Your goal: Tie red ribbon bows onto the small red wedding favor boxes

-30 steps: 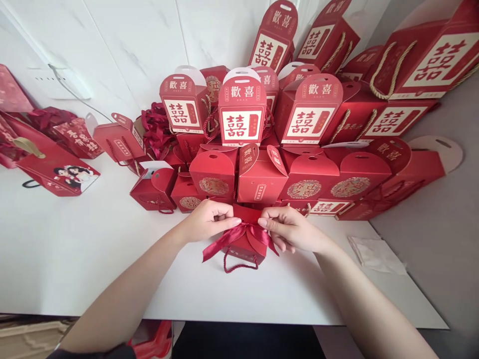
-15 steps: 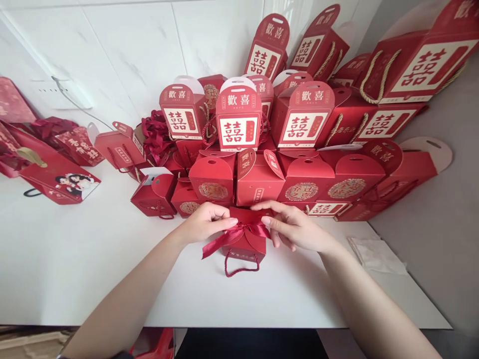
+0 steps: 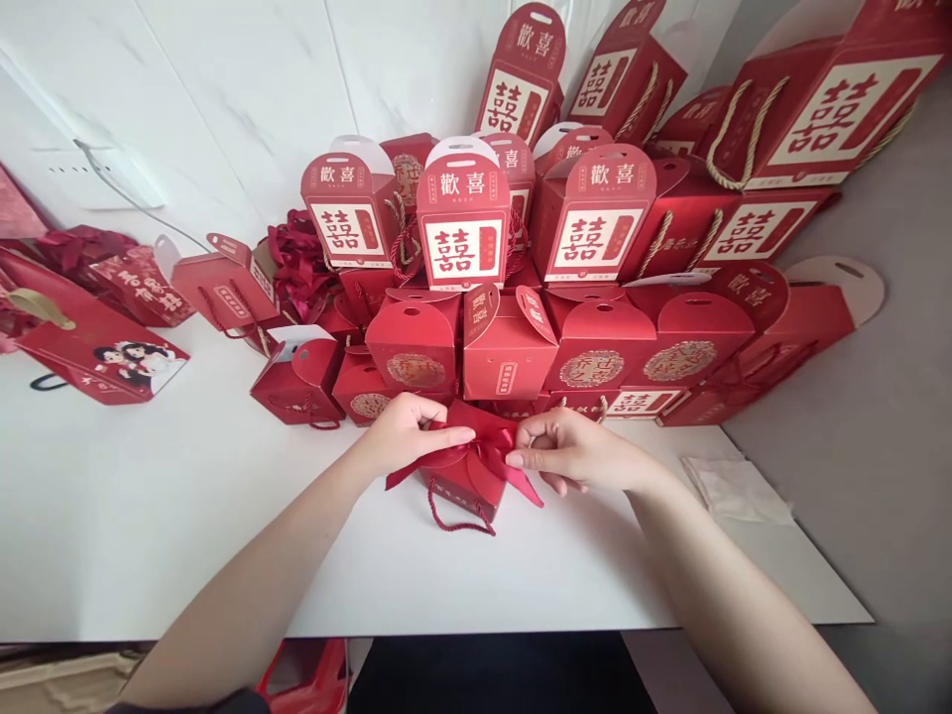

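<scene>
Two bare hands are inspected at one small red gift box [image 3: 462, 493], which lies on a white tabletop [image 3: 149, 535], skewed rather than square to the table edge. A burgundy satin ribbon [image 3: 487, 448] crosses the top of the box and forms a bow, with one tail trailing out to the left of the box and the other to the right. A red cord handle [image 3: 453, 516] loops out on the side of the box toward the person.

The left hand [image 3: 406, 433] is on the left of the box, its fingers curled and closed on the ribbon. The right hand [image 3: 572, 451] is on the right, its thumb and forefinger [image 3: 513, 458] pinched on the ribbon, with the other fingers loosely bent. The bow's knot sits about midway between the two pinches, and the fingertips are close but not touching. The body of the box sits nearer the left hand.

Behind the box, a stacked bank of red double-happiness gift boxes [image 3: 462, 223] rises against a white tiled wall [image 3: 223, 79]. Left of the box lie loose burgundy ribbons [image 3: 294, 263] and a red paper gift bag [image 3: 96, 362]. To its right, a white folded sheet [image 3: 736, 491] lies at the table's far corner.
</scene>
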Available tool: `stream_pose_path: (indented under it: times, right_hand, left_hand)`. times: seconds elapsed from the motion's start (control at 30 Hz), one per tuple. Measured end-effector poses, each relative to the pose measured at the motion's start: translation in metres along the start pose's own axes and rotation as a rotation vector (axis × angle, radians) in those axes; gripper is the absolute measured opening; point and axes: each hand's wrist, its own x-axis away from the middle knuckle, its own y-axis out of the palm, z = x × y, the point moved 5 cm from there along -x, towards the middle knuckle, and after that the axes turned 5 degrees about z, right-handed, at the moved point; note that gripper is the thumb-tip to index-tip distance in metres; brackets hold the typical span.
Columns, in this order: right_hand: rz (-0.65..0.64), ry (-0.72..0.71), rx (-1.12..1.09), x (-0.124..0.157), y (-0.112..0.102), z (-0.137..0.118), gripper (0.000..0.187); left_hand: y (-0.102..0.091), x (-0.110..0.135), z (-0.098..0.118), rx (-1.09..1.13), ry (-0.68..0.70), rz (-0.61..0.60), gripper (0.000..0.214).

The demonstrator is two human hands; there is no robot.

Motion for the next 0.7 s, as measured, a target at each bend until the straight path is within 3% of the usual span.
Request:
stream_pose_path:
  times: [0.13, 0.43, 0.7]
  right_hand:
    - [0.018, 0.027, 0.056, -0.002, 0.003, 0.002, 0.042]
    - [-0.143, 0.009, -0.065, -0.001, 0.011, 0.002, 0.039]
    - [-0.368, 0.127, 0.182, 0.013, 0.003, 0.014, 0.031]
  left_hand:
    - [0.000, 0.001, 0.003, -0.063, 0.002, 0.010, 0.059]
    - [0.005, 0.004, 0.004, 0.007, -0.070, 0.025, 0.053]
    - [0.005, 0.004, 0.004, -0.047, -0.042, 0.004, 0.052]
